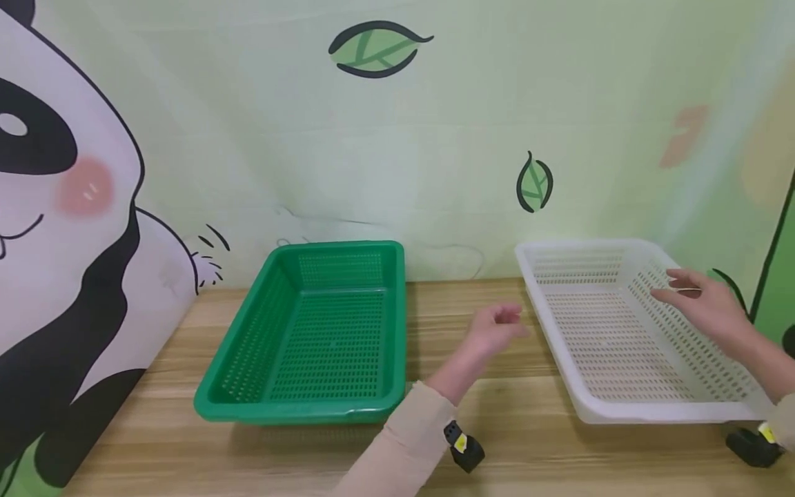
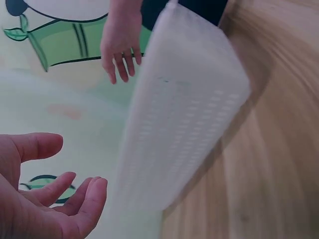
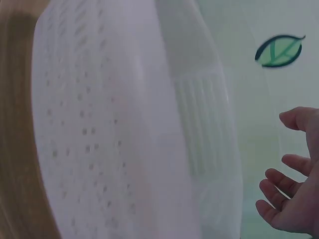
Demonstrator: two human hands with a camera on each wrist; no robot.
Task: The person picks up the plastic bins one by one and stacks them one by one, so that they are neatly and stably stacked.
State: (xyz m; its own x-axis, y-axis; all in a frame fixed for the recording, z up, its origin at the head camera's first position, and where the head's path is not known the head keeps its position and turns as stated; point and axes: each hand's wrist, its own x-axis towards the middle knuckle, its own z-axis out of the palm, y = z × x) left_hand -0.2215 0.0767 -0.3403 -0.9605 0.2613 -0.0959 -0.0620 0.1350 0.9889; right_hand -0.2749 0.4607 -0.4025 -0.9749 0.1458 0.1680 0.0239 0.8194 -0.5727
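White basket (image 1: 627, 345) lengthwise toward wall (image 1: 435, 138)

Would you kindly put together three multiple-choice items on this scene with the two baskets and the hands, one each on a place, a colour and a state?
1. Where is the left hand?
A. inside the green basket
B. above the table between the two baskets
C. under the table

2. What colour is the basket nearest the right hand?
A. white
B. red
C. black

3. What do the baskets hold?
A. fruit
B. nothing visible
C. folded cloths

Answers:
1 B, the hand hovers over the wooden table between the green basket and the white basket.
2 A, the right hand is above the white basket's right wall.
3 B, the head view shows only bare perforated floors.
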